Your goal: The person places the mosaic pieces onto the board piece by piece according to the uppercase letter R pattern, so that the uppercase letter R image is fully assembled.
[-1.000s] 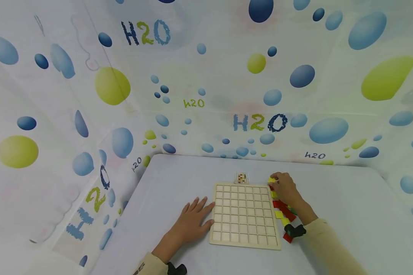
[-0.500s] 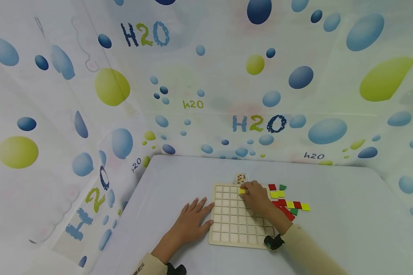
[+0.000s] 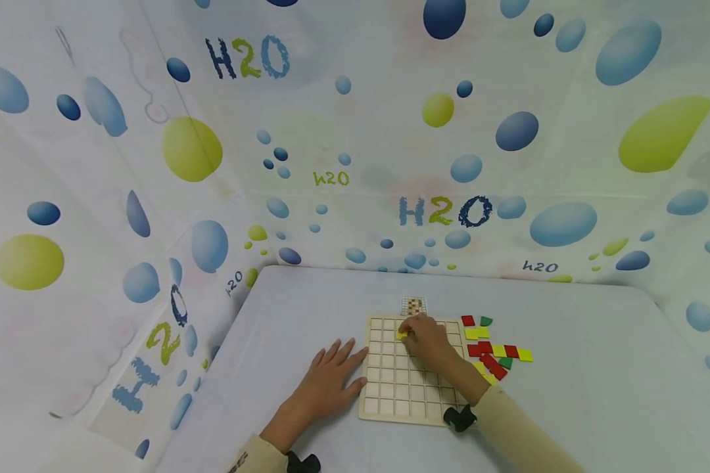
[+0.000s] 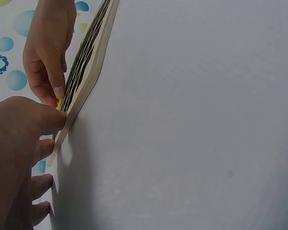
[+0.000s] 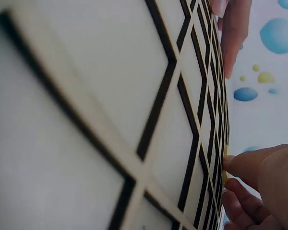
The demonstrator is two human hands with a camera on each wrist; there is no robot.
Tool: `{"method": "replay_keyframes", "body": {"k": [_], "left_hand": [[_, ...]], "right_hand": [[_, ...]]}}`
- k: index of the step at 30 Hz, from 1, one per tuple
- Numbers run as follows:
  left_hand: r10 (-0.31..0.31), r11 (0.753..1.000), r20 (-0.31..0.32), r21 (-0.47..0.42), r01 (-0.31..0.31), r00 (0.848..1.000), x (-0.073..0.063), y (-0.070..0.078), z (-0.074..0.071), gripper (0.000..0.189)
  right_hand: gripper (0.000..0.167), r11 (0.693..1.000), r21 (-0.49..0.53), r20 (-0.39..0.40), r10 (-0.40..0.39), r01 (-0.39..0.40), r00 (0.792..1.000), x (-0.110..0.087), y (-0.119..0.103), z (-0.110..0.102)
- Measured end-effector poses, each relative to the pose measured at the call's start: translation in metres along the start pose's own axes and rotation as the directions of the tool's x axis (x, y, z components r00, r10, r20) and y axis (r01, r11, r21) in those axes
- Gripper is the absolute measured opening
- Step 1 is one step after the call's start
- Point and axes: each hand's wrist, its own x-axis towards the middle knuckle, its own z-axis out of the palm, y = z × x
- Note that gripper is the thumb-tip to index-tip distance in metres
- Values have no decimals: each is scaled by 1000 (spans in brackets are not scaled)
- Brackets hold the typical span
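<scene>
A pale wooden grid board (image 3: 387,389) of square cells lies on the table. Over its far rows my right hand (image 3: 430,343) pinches a yellow tile (image 3: 402,335) between thumb and fingers; in the right wrist view the yellow tile (image 5: 225,165) touches the grid or is very close to it. My left hand (image 3: 327,382) lies flat with spread fingers, its fingertips at the board's left edge. In the left wrist view, fingers and thumb (image 4: 53,120) of that hand touch the board's side.
Red, yellow and green tiles (image 3: 498,351) are scattered right of the board. A small pattern card (image 3: 413,305) lies just beyond the far edge. The white table (image 3: 307,309) meets a printed curtain (image 3: 367,131) behind and at the left.
My right hand has come from the tiles at the right to the board's far rows with a yellow tile, then shifted slightly left. My left hand has stayed still.
</scene>
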Motion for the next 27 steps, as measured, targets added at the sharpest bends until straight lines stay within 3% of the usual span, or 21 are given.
{"method": "replay_keyframes", "body": {"k": [7, 18, 24, 27], "left_hand": [[1, 1000, -1, 4, -1, 1000, 0, 0, -1, 60], [-2, 1000, 8, -3, 2, 1000, -1, 1, 0, 60], [-8, 1000, 9, -4, 8, 1000, -1, 2, -1, 60], [-8, 1000, 8, -1, 8, 1000, -1, 1, -1, 60]], "right_hand": [[10, 997, 72, 51, -12, 8, 999, -1, -3, -7], [12, 998, 60, 91, -5, 0, 996, -5, 1, -16], [24, 987, 124, 92, 91, -102, 992, -8, 31, -44], [32, 986, 101, 63, 123, -129, 990, -12, 54, -64]]}}
